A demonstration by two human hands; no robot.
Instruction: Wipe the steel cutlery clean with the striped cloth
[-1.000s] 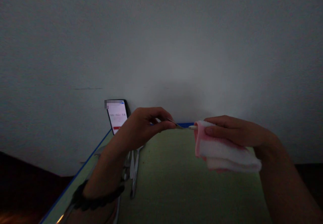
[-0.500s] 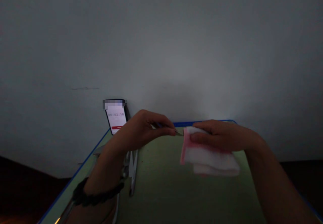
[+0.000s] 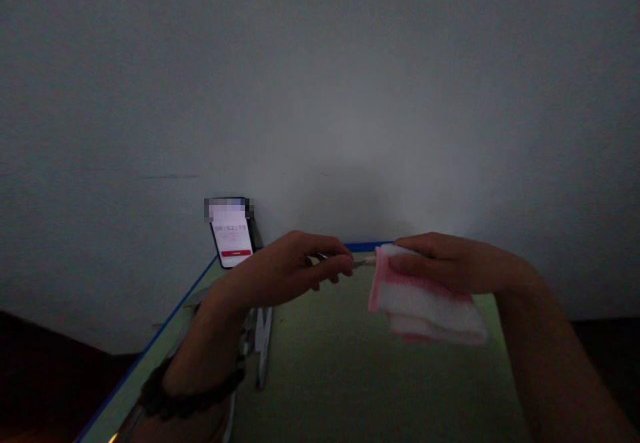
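My left hand [image 3: 295,266] is closed, pinching a thin metal utensil [image 3: 360,263] between thumb and fingers. Only a short stretch of the utensil shows, so its kind is unclear. Its right end meets a white washcloth with pink bands [image 3: 425,308]. My right hand [image 3: 450,263] grips this folded cloth, thumb on the near side, and the loose folds hang below. Whether the cloth wraps round the utensil's end is hidden. Both hands are raised over the green table [image 3: 325,390].
A phone [image 3: 233,238] with a running timer leans on the wall at the table's back left corner. Several metal utensils [image 3: 265,350] lie on the left side, partly behind my left forearm. The grey wall [image 3: 350,96] rises just beyond the table's blue edge.
Both hands, with the cloth, have shifted slightly to the right. The cloth's left edge has moved right, and a little more of the utensil shows between the hands.
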